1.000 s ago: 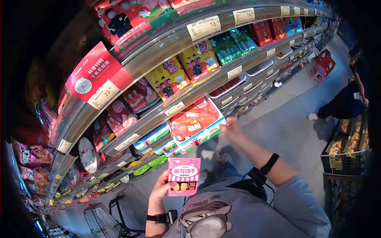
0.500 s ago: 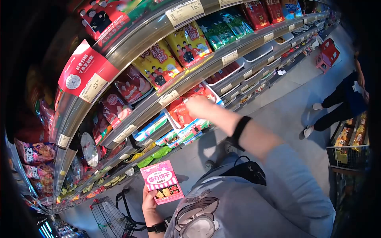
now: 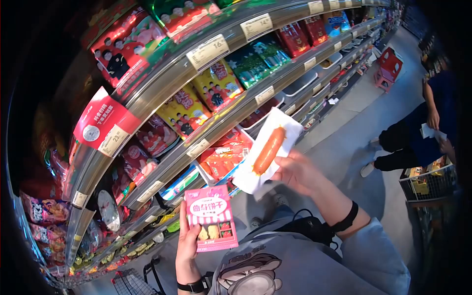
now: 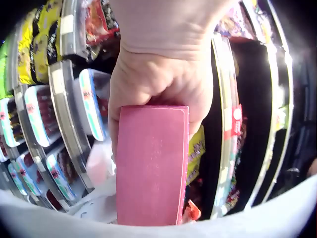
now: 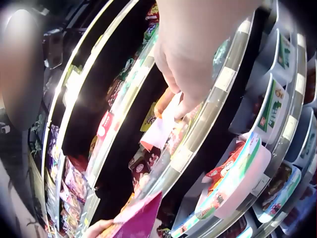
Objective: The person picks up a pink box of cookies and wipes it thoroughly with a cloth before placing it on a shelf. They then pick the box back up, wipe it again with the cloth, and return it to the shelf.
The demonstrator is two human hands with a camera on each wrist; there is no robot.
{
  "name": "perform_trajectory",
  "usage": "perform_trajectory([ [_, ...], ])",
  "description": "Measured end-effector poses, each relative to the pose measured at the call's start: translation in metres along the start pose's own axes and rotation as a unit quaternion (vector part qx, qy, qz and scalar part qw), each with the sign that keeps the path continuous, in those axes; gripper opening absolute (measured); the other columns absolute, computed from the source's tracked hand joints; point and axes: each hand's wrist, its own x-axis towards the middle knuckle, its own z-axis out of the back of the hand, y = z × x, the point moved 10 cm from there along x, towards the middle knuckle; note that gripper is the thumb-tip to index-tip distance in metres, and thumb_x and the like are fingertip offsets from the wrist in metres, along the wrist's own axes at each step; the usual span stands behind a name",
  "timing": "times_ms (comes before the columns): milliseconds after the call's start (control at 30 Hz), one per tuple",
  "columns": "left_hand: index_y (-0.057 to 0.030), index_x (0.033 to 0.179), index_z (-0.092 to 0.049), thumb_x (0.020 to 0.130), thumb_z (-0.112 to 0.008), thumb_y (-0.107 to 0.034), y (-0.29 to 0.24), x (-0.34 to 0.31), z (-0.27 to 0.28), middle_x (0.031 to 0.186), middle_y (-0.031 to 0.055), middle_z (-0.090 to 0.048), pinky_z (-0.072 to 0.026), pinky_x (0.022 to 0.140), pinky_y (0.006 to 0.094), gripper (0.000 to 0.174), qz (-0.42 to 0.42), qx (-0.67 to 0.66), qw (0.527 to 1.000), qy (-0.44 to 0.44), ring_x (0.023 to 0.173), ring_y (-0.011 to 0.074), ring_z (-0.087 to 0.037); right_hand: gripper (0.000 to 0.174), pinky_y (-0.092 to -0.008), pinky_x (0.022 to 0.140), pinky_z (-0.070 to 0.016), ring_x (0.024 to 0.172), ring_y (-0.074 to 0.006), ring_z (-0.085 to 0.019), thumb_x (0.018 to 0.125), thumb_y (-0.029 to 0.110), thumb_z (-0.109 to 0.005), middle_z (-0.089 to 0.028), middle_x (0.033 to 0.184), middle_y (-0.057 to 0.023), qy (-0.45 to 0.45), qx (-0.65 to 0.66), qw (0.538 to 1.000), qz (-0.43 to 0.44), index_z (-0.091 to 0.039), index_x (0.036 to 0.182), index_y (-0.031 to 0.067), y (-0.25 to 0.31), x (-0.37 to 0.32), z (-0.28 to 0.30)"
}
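Observation:
My left hand (image 3: 188,243) grips a pink cookie box (image 3: 211,219), with the thumb across its printed front. In the left wrist view the plain pink end of the cookie box (image 4: 151,168) faces the camera below the palm. My right hand (image 3: 302,172) pinches the lower edge of a white sausage packet (image 3: 270,150), one reddish sausage showing on its face. The sausage packet is held tilted, in front of the shelves. Behind it is a white-walled tray (image 5: 245,181) of red packets (image 3: 223,160).
Curved shelves (image 3: 169,71) with price tags and bagged snacks run along the left and far side. A red stool (image 3: 388,69) and another person (image 3: 408,123) beside a basket of goods (image 3: 425,184) are at the right. A wire cart (image 3: 130,282) stands lower left.
My right hand reached into the tray of red packets, then came back right and toward me with the sausage packet. My left hand keeps hold of the cookie box.

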Motion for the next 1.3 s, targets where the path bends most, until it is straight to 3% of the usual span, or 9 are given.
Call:
perform_trajectory([
  [200,-0.0048,0.135,-0.042,0.092,-0.05,-0.008,-0.026,0.044,-0.075,0.136,0.0066,-0.045,-0.0326,0.102,0.0273,0.044,-0.022,0.113,0.987,0.113,0.123,0.0146,-0.041,0.041,-0.0397,0.09,-0.0492,0.108,-0.0255,-0.059,0.091,0.014,-0.055,-0.056,0.119,-0.0136,-0.043,-0.043,0.993,0.102,-0.042,0.129,0.0062,0.035,-0.041,-0.012],
  [233,-0.0047,0.132,-0.046,0.092,-0.051,-0.008,-0.031,0.047,-0.09,0.134,0.0062,-0.047,-0.0329,0.101,0.027,0.04,-0.035,0.138,0.981,0.13,0.122,0.0143,-0.042,0.04,-0.0397,0.086,-0.049,0.106,-0.0275,-0.058,0.088,0.013,-0.058,-0.056,0.119,-0.0131,-0.056,-0.352,0.878,0.319,-0.046,0.126,0.0094,0.08,-0.064,-0.034],
  [267,-0.0052,0.127,-0.049,0.091,-0.051,-0.007,-0.019,0.052,-0.093,0.128,0.0059,-0.051,-0.034,0.099,0.0268,0.036,0.017,0.099,0.988,0.116,0.12,0.0133,-0.043,0.041,-0.0397,0.083,-0.0488,0.104,-0.0295,-0.058,0.084,0.013,-0.061,-0.056,0.119,-0.0127,-0.065,-0.609,0.628,0.481,-0.051,0.123,0.0125,0.091,-0.094,-0.074],
  [300,-0.0058,0.126,-0.049,0.092,-0.051,-0.007,-0.011,0.05,-0.099,0.124,0.006,-0.053,-0.0379,0.096,0.0267,0.035,0.067,0.063,0.99,0.11,0.115,0.0127,-0.047,0.041,-0.0397,0.083,-0.0488,0.104,-0.0295,-0.058,0.084,0.013,-0.061,-0.056,0.119,-0.0127,-0.07,-0.607,0.626,0.484,-0.051,0.123,0.0125,0.093,-0.099,-0.076],
  [367,-0.0066,0.125,-0.049,0.092,-0.05,-0.006,-0.011,0.045,-0.121,0.121,0.0058,-0.054,-0.0414,0.092,0.0266,0.033,0.1,0.004,0.981,0.164,0.11,0.0113,-0.051,0.045,-0.0372,0.079,-0.0479,0.101,-0.0266,-0.054,0.074,0.013,-0.061,-0.053,0.12,-0.0064,-0.081,-0.779,0.36,0.507,-0.059,0.119,0.0175,0.071,-0.113,-0.105],
  [533,-0.0038,0.125,-0.046,0.092,-0.055,-0.036,-0.033,0.036,-0.155,0.124,0.0069,-0.052,-0.043,0.094,0.0297,0.047,0.033,-0.065,0.952,0.298,0.113,0.0139,-0.05,0.039,-0.0359,0.079,-0.0478,0.101,-0.0225,-0.052,0.077,0.016,-0.058,-0.054,0.119,-0.0043,-0.1,-0.773,0.357,0.515,-0.061,0.116,0.0204,0.066,-0.126,-0.104],
  [933,-0.0023,0.12,-0.053,0.08,-0.069,-0.045,-0.043,0.037,-0.149,0.121,0.0048,-0.051,-0.0436,0.088,0.0253,0.061,0.034,0.021,0.938,0.345,0.113,0.0117,-0.047,0.03,-0.0406,0.093,-0.0456,0.107,-0.0244,-0.053,0.076,0.018,-0.061,-0.053,0.122,-0.0078,0.009,-0.78,0.374,0.502,-0.061,0.106,0.0148,0.069,-0.134,-0.114],
  [1133,-0.0032,0.129,-0.046,0.084,-0.065,-0.042,-0.04,0.037,-0.141,0.124,0.0067,-0.052,-0.0428,0.093,0.0264,0.063,0.11,-0.017,0.935,0.337,0.113,0.0144,-0.05,0.014,-0.04,0.092,-0.0487,0.117,-0.0304,-0.05,0.077,0.007,-0.066,-0.06,0.117,-0.0068,0.27,-0.622,0.602,0.421,-0.065,0.088,0.0144,0.043,-0.131,-0.125],
  [1300,-0.0034,0.127,-0.05,0.093,-0.058,-0.028,-0.023,0.033,-0.12,0.121,0.0048,-0.056,-0.0427,0.093,0.0261,0.043,0.174,0.07,0.933,0.307,0.111,0.0112,-0.052,0.016,-0.0407,0.097,-0.0439,0.12,-0.033,-0.049,0.079,0.006,-0.066,-0.059,0.121,-0.0101,0.396,-0.524,0.693,0.298,-0.069,0.093,0.015,0.026,-0.114,-0.119],
])
